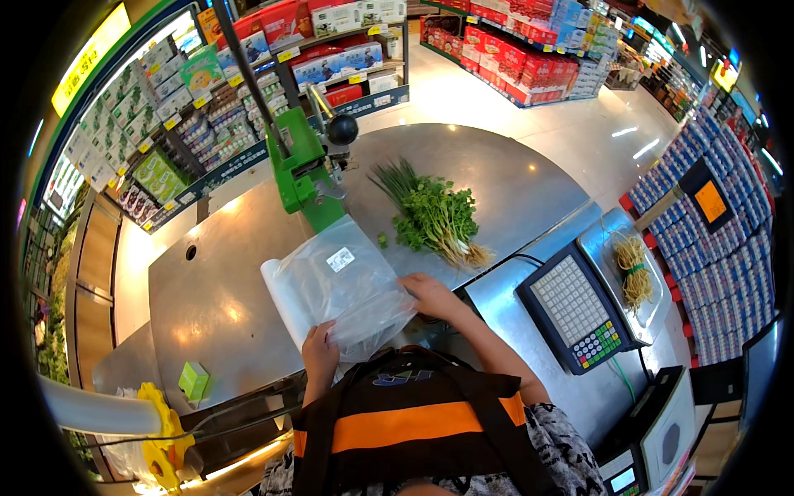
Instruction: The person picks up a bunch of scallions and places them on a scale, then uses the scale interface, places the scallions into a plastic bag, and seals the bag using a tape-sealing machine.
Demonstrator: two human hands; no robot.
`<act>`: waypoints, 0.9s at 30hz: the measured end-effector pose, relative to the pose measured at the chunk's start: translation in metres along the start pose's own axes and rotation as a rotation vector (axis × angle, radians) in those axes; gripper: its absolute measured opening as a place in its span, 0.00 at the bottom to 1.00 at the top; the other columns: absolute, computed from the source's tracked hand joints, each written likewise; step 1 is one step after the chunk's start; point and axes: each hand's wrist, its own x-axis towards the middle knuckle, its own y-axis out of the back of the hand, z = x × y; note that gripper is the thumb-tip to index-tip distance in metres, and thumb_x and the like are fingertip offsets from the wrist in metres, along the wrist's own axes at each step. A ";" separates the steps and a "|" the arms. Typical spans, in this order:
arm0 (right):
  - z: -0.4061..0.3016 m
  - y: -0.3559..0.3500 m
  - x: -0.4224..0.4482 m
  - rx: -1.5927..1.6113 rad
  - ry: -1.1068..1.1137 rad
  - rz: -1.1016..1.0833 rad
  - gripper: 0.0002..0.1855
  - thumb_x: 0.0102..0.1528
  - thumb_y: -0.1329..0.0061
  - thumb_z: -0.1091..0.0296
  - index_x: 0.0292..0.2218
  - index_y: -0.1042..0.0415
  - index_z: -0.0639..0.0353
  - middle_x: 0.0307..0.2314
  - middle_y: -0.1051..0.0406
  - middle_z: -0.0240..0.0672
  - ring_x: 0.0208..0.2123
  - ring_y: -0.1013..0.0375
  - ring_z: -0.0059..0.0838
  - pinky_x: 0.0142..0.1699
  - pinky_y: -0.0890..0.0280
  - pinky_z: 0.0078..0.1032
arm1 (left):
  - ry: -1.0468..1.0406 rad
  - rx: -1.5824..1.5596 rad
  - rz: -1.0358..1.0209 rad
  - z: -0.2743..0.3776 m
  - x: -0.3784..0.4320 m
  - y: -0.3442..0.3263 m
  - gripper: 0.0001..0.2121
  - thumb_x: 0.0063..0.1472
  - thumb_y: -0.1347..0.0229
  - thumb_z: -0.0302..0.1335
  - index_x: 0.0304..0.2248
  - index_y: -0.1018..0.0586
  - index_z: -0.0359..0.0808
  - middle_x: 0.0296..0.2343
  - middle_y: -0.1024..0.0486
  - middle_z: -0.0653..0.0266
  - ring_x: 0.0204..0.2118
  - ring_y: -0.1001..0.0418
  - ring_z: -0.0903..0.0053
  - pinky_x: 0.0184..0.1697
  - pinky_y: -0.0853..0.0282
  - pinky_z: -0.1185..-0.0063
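A clear plastic produce bag is spread between my hands, lying over a roll of bags at the counter's near side. My left hand grips its lower left edge. With my right hand I pinch its right edge. A white printed label shows on the plastic. Beyond my right hand lie a bunch of cilantro with roots and a bunch of thin green stalks. A small green scrap rests beside them.
Behind the bags stands a green bag-sealing machine with a black ball knob. On the right, a weighing scale bears a tied bundle of roots on its tray. A small green box sits on the metal counter at left.
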 end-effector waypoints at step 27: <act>0.015 0.156 -0.141 1.190 -0.526 0.216 0.34 0.45 0.49 0.66 0.51 0.48 0.65 0.42 0.36 0.39 0.42 0.35 0.28 0.44 0.36 0.23 | 0.005 0.080 -0.132 0.032 0.032 -0.036 0.08 0.56 0.54 0.29 0.29 0.29 0.33 0.16 0.31 0.51 0.21 0.30 0.58 0.24 0.37 0.70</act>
